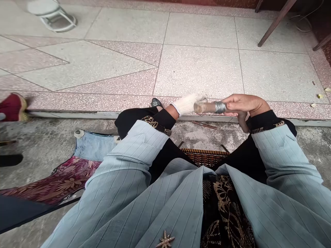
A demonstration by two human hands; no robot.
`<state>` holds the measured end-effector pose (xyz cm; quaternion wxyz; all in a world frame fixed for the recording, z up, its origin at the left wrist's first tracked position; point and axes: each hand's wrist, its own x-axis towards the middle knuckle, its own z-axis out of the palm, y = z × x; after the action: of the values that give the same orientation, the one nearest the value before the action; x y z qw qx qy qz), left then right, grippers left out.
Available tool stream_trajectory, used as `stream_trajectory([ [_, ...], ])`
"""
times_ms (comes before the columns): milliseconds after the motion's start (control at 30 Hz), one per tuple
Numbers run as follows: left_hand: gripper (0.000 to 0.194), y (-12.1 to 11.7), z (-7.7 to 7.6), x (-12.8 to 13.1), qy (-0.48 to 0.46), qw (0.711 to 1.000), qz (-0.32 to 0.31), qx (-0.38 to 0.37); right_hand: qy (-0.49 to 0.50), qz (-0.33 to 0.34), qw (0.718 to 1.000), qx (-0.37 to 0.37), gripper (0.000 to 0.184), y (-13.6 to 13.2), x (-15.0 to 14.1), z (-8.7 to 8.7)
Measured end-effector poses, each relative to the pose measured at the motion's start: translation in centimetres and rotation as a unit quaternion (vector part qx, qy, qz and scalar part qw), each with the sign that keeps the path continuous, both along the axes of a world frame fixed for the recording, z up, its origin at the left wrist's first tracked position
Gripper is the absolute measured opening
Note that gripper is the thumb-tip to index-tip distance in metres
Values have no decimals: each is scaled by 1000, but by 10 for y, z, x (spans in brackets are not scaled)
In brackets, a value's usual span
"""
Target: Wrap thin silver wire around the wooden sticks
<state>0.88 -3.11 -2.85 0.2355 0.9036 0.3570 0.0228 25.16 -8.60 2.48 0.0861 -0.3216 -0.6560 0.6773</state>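
Observation:
My right hand (244,104) is bare and closed around one end of a short, thick wooden stick (207,107). Silvery wire (220,107) is wound in a tight band around the stick, right beside my right fingertips. The stick lies roughly level, its blunt end pointing left. Behind that end is my left hand (188,104), in a white knitted glove. It looks curled closed, but the stick covers most of its fingers, so what it grips is hidden. Both hands are above the edge of a low tiled step.
A thin brown stick (205,125) lies on the concrete below my hands. Between my legs shows a woven seat edge (204,156). Patterned cloth and denim (94,146) lie at left, near a red shoe (12,106). A white stool (55,15) and wooden legs (275,24) stand on the tiles.

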Motion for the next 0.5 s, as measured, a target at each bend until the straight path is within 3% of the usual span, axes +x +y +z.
stream_trajectory([
  [200, 44, 4, 6, -6, 25, 999, -14, 42, -71, 116, 991, -13, 51, 5, -3, -11],
  [333, 46, 1, 4, -6, 48, 997, 1, 63, -188, 157, 969, 17, 51, 11, -5, -25],
  [433, 45, -4, 2, -4, 68, 993, -12, 97, -355, 122, 922, 100, 48, 17, -8, -33],
  [500, 43, -7, 2, -2, 70, 993, -30, 93, -460, 45, 872, 161, 45, 22, -10, -36],
])
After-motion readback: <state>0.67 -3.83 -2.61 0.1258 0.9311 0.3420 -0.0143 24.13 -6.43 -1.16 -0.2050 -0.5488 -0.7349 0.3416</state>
